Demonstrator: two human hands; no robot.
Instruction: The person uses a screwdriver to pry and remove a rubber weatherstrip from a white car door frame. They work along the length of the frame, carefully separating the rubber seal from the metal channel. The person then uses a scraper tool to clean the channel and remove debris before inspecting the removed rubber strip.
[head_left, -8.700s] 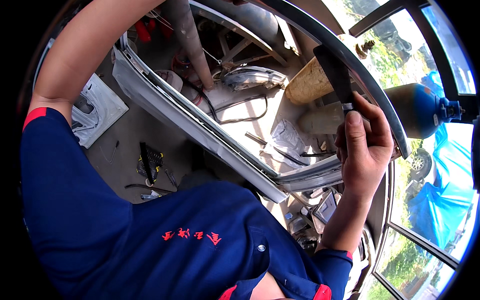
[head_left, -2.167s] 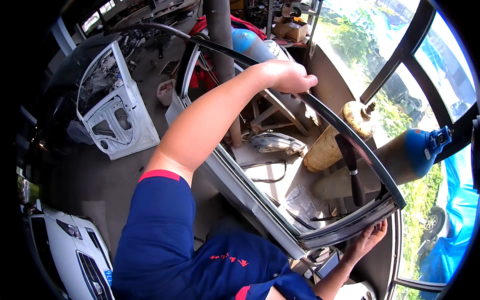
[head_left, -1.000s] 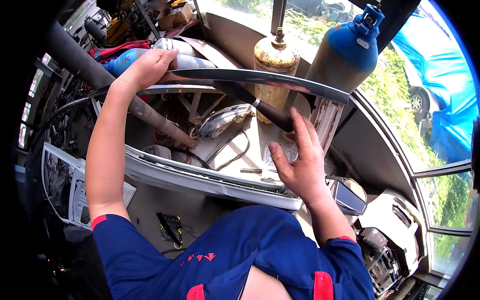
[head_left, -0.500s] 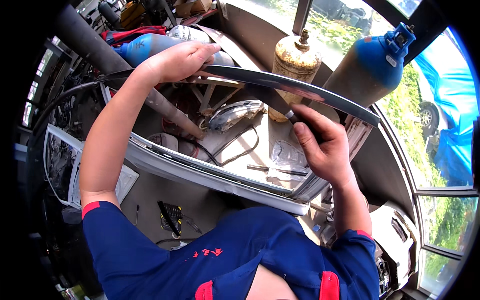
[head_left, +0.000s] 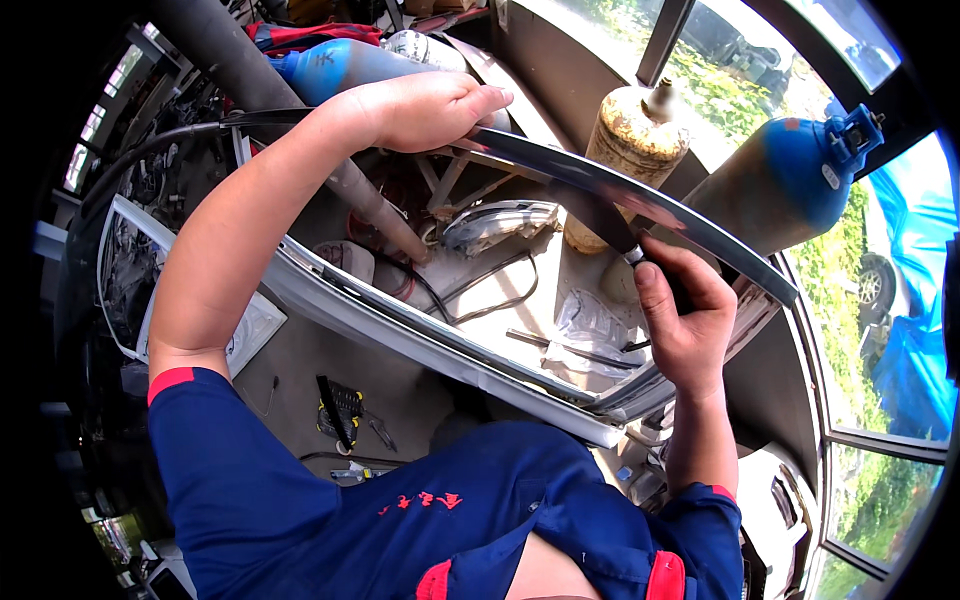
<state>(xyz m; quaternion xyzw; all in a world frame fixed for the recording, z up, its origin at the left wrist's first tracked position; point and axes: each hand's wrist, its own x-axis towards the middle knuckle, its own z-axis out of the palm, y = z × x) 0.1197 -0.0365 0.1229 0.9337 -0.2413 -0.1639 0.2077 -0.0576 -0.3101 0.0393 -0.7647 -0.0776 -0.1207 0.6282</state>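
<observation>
A white car door (head_left: 430, 368) with an open window frame lies in front of me. Along its far edge runs a glossy black trim strip (head_left: 610, 187). My left hand (head_left: 430, 108) is closed over this strip near its middle, with the fingertips hidden behind it. In my right hand (head_left: 690, 315) is a putty knife (head_left: 602, 220), gripped by its dark handle. Its broad dark blade points up and left against the underside of the strip; the blade's tip is hard to make out in the shadow there.
Beyond the door stand a rusty yellowish gas cylinder (head_left: 635, 140) and a leaning blue one (head_left: 775, 185). Another blue cylinder (head_left: 350, 68) lies at the far left by a thick grey pipe (head_left: 375, 205). Below the door, a black-and-yellow tool set (head_left: 342, 415) rests on the floor.
The view has swung, so the scene sits further right and lower. My left hand has shifted slightly right along the strip. The putty knife stays at the strip's underside.
</observation>
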